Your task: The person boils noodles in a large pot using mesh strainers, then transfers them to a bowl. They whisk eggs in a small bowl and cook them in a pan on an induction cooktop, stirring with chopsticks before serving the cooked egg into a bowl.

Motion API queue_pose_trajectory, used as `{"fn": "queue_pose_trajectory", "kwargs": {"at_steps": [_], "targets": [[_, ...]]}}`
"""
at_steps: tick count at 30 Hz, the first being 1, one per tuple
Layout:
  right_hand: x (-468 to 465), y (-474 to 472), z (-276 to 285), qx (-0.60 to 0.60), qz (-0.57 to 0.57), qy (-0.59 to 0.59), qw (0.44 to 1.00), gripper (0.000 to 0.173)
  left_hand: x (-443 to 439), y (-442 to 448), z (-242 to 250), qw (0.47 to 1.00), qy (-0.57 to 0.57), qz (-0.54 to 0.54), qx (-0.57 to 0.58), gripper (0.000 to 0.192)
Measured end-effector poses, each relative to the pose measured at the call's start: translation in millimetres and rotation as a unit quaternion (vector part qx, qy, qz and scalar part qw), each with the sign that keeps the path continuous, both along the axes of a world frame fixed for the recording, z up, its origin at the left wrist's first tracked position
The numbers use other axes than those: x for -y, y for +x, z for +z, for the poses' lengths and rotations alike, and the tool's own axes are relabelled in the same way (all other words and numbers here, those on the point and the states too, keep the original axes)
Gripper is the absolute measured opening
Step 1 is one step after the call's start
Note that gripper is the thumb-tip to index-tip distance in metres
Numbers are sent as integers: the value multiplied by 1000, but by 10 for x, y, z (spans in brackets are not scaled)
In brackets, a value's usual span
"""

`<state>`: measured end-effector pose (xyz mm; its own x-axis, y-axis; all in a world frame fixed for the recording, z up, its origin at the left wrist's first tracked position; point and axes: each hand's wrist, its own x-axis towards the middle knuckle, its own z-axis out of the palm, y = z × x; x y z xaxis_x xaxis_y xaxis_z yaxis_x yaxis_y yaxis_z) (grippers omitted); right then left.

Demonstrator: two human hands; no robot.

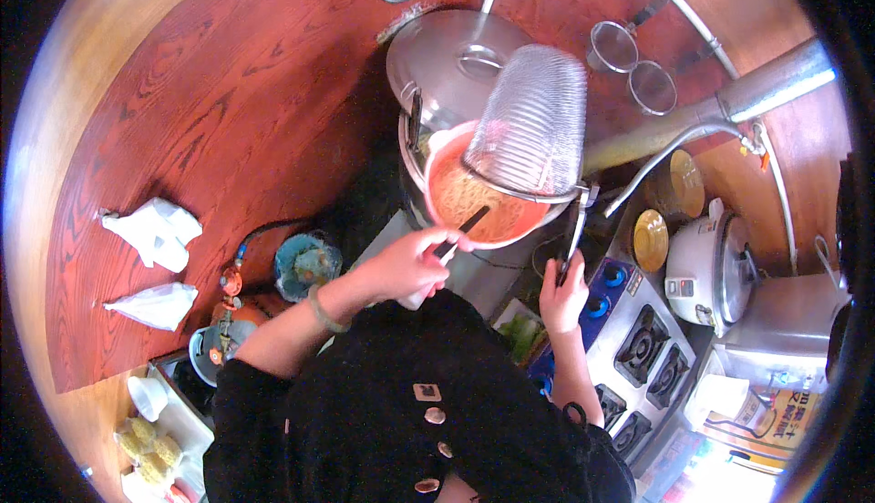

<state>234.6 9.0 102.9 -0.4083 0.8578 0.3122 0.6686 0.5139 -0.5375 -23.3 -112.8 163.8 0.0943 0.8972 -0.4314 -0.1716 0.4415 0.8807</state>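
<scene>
My right hand grips the handle of a large cylindrical wire-mesh strainer, tilted with its rim low over a pink plastic basin. Frothy orange-brown liquid fills part of the basin, which rests at the mouth of a tall steel stockpot. In my left hand is a thin utensil with a dark end, pointing over the basin's near side; its full shape is hidden by my fingers. The pot's steel lid leans up behind the basin.
A gas stove with several burners stands at the right, beside a rice cooker and a hanging hose. Small strainers hang on the wall. At the left are a gas regulator, a blue-green bucket and hanging white bags.
</scene>
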Motion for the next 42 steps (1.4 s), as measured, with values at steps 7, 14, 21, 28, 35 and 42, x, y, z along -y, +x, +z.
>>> {"fn": "queue_pose_trajectory", "kwargs": {"at_steps": [7, 14, 21, 28, 35, 42], "targets": [[-826, -351, 1204, -108, 126, -449, 878, 46, 339, -224, -118, 995, -3, 91, -34, 41], [-3462, -1265, 2411, 379, 131, 130, 907, 20, 682, -74, 116, 965, -37, 248, -79, 41], [-5743, -2388, 2712, 467, -34, 309, 828, 49, 935, 450, 143, 858, -71, 509, -16, 42], [-6404, -2636, 2184, 488, -3, 424, 763, 41, 1236, 1206, 188, 698, -96, 708, -51, 26], [-5060, -3788, 2186, 179, 162, 555, 796, 40, 1434, 2103, -5, 472, -85, 877, -28, 31], [-1778, -4709, 2739, -136, 436, 604, 653, 53, 1451, 2453, -166, 290, -77, 954, -2, 41]]}}
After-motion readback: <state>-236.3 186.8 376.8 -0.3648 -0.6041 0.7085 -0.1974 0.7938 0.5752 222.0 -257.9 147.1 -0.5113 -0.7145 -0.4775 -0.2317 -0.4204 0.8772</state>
